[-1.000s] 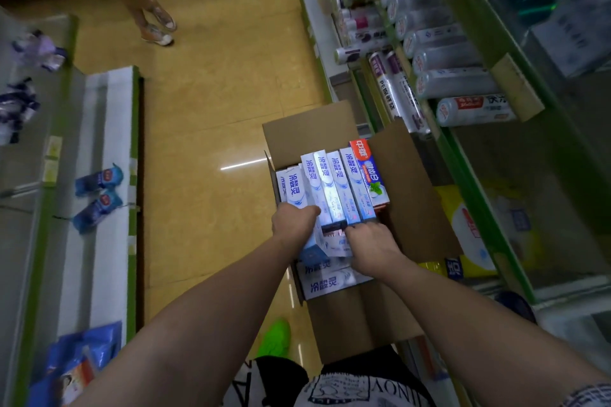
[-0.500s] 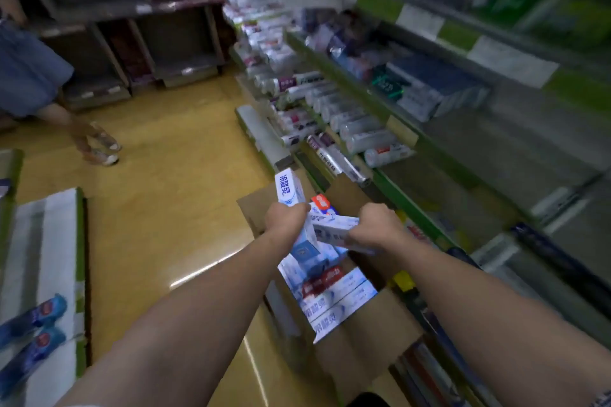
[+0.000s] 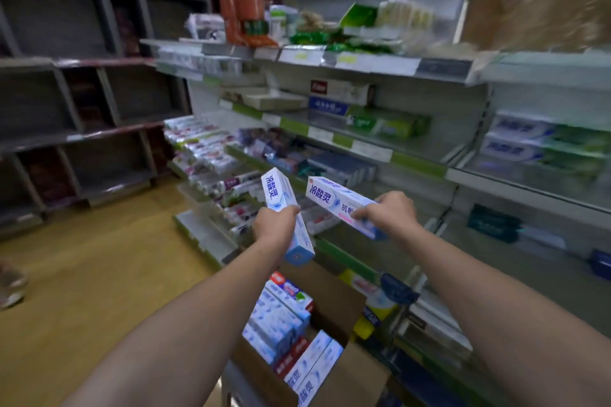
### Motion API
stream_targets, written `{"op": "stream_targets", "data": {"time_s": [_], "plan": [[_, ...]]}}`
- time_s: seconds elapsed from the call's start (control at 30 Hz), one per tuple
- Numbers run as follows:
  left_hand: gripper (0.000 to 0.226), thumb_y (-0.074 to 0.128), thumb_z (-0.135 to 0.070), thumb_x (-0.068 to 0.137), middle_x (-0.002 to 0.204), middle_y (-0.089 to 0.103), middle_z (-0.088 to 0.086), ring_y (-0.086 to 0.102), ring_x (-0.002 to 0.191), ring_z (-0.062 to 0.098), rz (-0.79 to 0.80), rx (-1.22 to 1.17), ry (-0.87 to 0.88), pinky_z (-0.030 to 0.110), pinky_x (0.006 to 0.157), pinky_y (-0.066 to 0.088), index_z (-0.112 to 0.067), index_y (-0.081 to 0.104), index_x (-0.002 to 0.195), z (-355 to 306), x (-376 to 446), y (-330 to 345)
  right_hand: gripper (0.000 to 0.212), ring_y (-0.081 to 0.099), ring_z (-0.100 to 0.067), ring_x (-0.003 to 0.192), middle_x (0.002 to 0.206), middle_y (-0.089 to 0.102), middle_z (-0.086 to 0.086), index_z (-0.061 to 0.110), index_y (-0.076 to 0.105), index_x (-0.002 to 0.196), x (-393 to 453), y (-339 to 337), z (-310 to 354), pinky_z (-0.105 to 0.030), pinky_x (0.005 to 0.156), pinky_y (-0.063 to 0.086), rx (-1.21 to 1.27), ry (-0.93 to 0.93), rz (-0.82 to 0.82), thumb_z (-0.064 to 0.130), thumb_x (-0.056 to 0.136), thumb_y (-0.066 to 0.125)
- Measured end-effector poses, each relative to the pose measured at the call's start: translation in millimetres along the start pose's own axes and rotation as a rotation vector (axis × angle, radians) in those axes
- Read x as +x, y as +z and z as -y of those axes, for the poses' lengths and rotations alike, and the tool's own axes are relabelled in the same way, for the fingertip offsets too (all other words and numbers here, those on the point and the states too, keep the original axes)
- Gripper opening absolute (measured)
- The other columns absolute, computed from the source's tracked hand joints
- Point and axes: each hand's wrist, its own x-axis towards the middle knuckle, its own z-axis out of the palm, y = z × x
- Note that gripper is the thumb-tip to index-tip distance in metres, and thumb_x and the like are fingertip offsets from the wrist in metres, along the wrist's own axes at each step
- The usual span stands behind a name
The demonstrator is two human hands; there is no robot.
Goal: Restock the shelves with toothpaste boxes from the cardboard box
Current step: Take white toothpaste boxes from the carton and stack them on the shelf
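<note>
My left hand (image 3: 276, 225) grips a white and blue toothpaste box (image 3: 277, 192) held nearly upright, its lower end pointing down over the carton. My right hand (image 3: 390, 211) holds a second white and blue toothpaste box (image 3: 334, 200) slanting up to the left, in front of the shelf. Below them stands the open cardboard box (image 3: 347, 373), packed with several more toothpaste boxes (image 3: 281, 324). The shelves (image 3: 420, 162) on the right carry rows of toothpaste boxes, with a bare stretch behind my right hand.
Green-edged shelf rails with price tags run along the right. Stacked white and green boxes (image 3: 542, 145) sit at the far right. Dark empty racks (image 3: 76, 99) line the back left. The yellow floor (image 3: 92, 274) is on the left, with a person's foot (image 3: 11, 284) at its edge.
Both hands have lifted a toothpaste box each out of the carton and raised them to shelf height. The view has swung up from the carton to the shelves.
</note>
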Motion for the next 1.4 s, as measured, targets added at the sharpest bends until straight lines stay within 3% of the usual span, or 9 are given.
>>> {"op": "stream_targets", "data": {"time_s": [0.3,0.47,0.67,0.8,0.9,1.0,1.1,1.17,1.4], "plan": [[0.041,0.075,-0.041,0.08,0.105,0.069,0.009,0.069,0.09,0.031,0.139,-0.097,0.098,0.049,0.086,0.06,-0.014,0.059,0.107,-58,-70,44,0.043,0.061,-0.025,0.065,0.075,0.07,-0.015,0.001,0.072,0.071,-34,-112,-17,-0.033,0.054,0.04,0.089,-0.017,-0.156,0.038,0.059,0.09],[0.042,0.075,-0.037,0.085,0.11,0.067,0.01,0.068,0.096,0.031,0.204,-0.118,0.16,0.046,0.089,0.058,-0.011,0.062,0.116,-78,-131,86,0.04,0.051,-0.02,0.055,0.061,0.06,-0.008,0.005,0.07,0.065,-66,-176,-52,-0.029,0.048,0.034,0.103,-0.026,-0.257,0.039,0.057,0.09],[0.044,0.074,-0.036,0.086,0.115,0.069,0.012,0.067,0.099,0.031,0.285,-0.126,0.193,0.047,0.093,0.056,-0.008,0.063,0.119,-88,-215,135,0.044,0.061,-0.027,0.061,0.066,0.068,-0.013,0.004,0.071,0.065,-107,-248,-112,-0.041,0.058,0.054,0.116,0.017,-0.332,0.039,0.049,0.091],[0.043,0.073,-0.034,0.088,0.117,0.068,0.011,0.067,0.097,0.029,0.336,-0.117,0.208,0.038,0.086,0.055,-0.007,0.063,0.121,-90,-267,166,0.048,0.048,-0.022,0.056,0.06,0.057,-0.009,-0.002,0.07,0.07,-135,-294,-150,-0.031,0.053,0.034,0.109,0.044,-0.362,0.037,0.053,0.09],[0.039,0.072,-0.033,0.09,0.112,0.066,0.009,0.064,0.092,0.026,0.389,-0.1,0.22,0.035,0.076,0.048,-0.008,0.061,0.119,-91,-300,191,0.042,0.05,-0.022,0.054,0.06,0.061,-0.01,0.001,0.071,0.068,-151,-326,-181,-0.029,0.052,0.036,0.144,0.076,-0.397,0.036,0.053,0.09],[0.029,0.072,-0.031,0.089,0.106,0.064,0.006,0.065,0.091,0.026,0.439,-0.08,0.243,0.036,0.077,0.051,-0.013,0.06,0.108,-93,-330,214,0.039,0.045,-0.019,0.051,0.055,0.056,-0.006,0.002,0.07,0.066,-162,-355,-207,-0.029,0.05,0.03,0.135,0.106,-0.435,0.034,0.056,0.089],[0.027,0.073,-0.031,0.087,0.104,0.063,0.005,0.066,0.095,0.029,0.475,-0.059,0.268,0.041,0.087,0.056,-0.016,0.058,0.104,-100,-348,237,0.042,0.048,-0.02,0.052,0.06,0.064,-0.011,0.001,0.071,0.069,-164,-379,-231,-0.033,0.05,0.035,0.118,0.136,-0.487,0.036,0.054,0.09],[0.03,0.074,-0.033,0.086,0.105,0.064,0.006,0.066,0.095,0.03,0.493,-0.043,0.28,0.041,0.086,0.056,-0.015,0.059,0.105,-106,-353,251,0.043,0.054,-0.023,0.056,0.067,0.069,-0.013,0.003,0.073,0.072,-161,-391,-244,-0.037,0.051,0.043,0.097,0.156,-0.509,0.037,0.053,0.089],[0.041,0.075,-0.036,0.082,0.108,0.069,0.009,0.068,0.094,0.031,0.538,-0.041,0.296,0.047,0.089,0.058,-0.013,0.062,0.112,-124,-341,297,0.041,0.061,-0.023,0.067,0.074,0.07,-0.008,0.008,0.072,0.079,-134,-417,-265,-0.031,0.06,0.045,0.023,0.192,-0.52,0.038,0.057,0.089]]}}
